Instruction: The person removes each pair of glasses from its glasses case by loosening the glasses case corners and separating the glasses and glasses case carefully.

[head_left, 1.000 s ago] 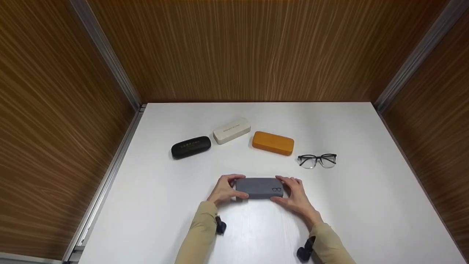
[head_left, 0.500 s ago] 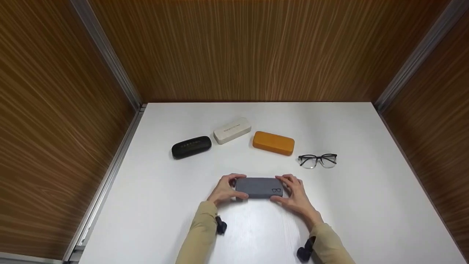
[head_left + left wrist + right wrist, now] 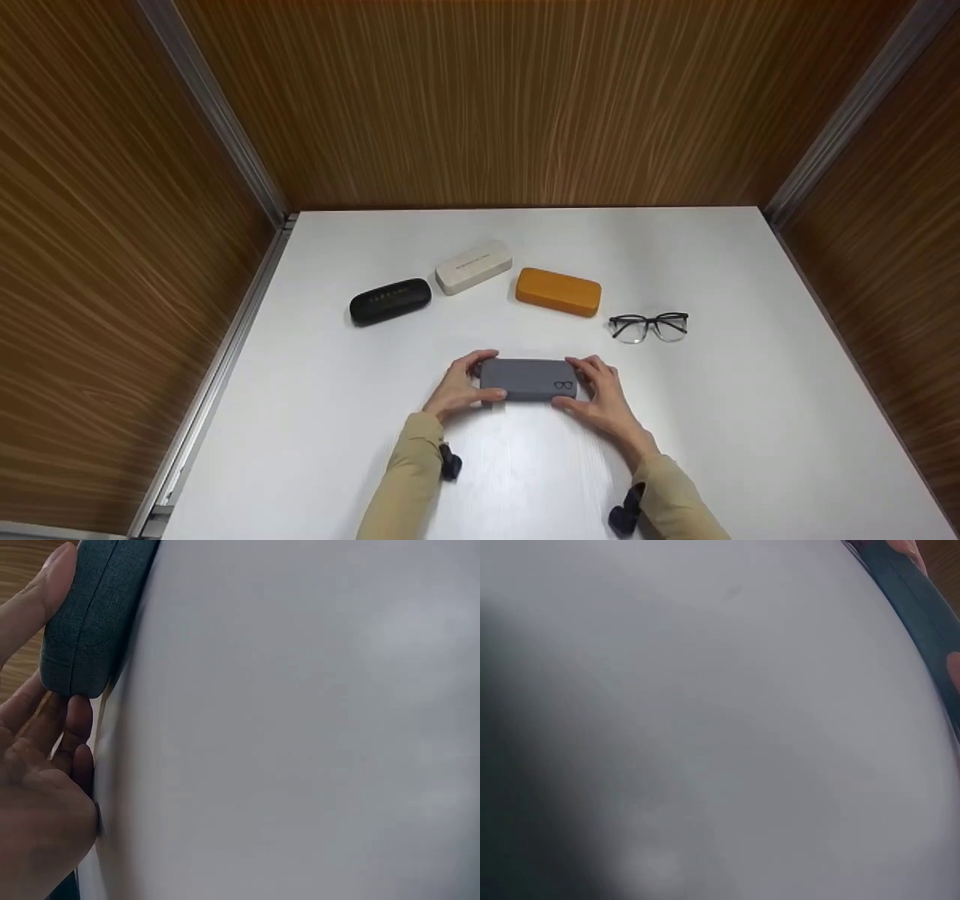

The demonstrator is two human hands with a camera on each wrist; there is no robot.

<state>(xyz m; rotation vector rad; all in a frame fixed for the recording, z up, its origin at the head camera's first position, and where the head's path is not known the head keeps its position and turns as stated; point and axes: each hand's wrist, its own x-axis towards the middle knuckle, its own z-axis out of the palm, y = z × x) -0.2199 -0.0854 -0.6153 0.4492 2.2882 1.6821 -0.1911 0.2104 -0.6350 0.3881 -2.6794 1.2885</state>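
Observation:
A grey glasses case (image 3: 528, 379) with a small glasses print at its right corner lies closed between both hands near the table's middle. My left hand (image 3: 459, 388) grips its left end, thumb along the near side and fingers at the far side. At the opposite end my right hand (image 3: 602, 396) holds it the same way. In the left wrist view the case (image 3: 90, 622) shows its seam line, with the thumb on one face and fingertips by its end. Only a strip of the case (image 3: 915, 611) appears in the right wrist view, with fingertips on it.
Beyond the hands lie a black glasses case (image 3: 391, 301), a white glasses case (image 3: 474, 268) and an orange glasses case (image 3: 559, 292). Black-framed glasses (image 3: 649, 328) rest to the right. Wood-grain panels (image 3: 525, 105) wall the white table (image 3: 750, 420) at the back and sides.
The grey case has shifted slightly away from the person, with its left end and the left fingers a little farther up. Both hands keep their grip; the other objects stay put.

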